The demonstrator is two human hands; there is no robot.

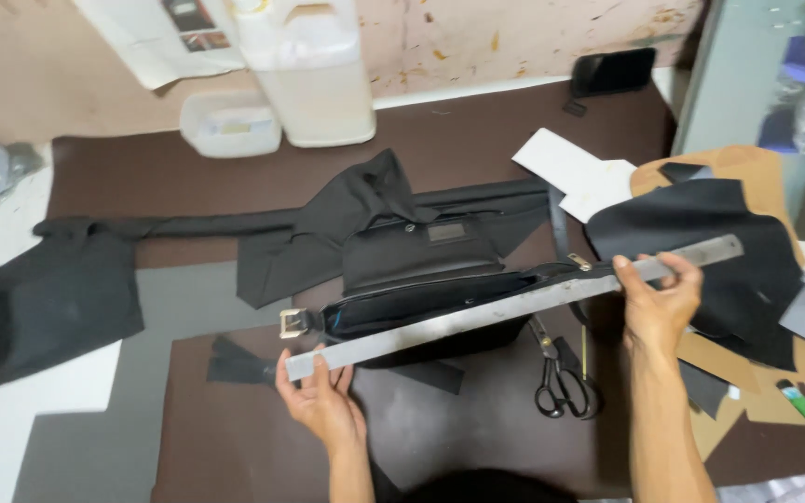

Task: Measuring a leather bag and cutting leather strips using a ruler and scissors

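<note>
Two hands hold one long steel ruler [514, 303] by its ends, laid slantwise over a black bag [421, 298] in the middle of the counter [477, 140]. The left hand [320, 401] pinches the near, lower end, thumb on top and fingers curled beneath; the right hand [659, 303] grips the far, higher end, fingers wrapped over the flat face and closed on it. The ruler is a thin flat strip of dull grey metal, scuffed and smeared; it looks stiff along its length and light enough, and its smooth face would likely slide on leather, so a hold at both ends suits it. The bag is soft and pliant, of matte black leather or something like it, with a zip along its upper edge and a square metal buckle [293, 322] at its left end; its lower edge is hidden under the ruler. Just right of the bag lie black-handled scissors [559, 382], points toward the ruler. Black fabric [58, 298] spreads limp to the left, and a long dark strap [225, 224] runs behind. Farther right are a curved black leather sheet [729, 242], brown card [747, 168] and white paper [575, 172]. At the back stand a white plastic jug [314, 84] and a small clear tub [230, 121]; a dark phone-like slab [612, 73] leans near the wall, though I cannot tell for certain what it is.
</note>
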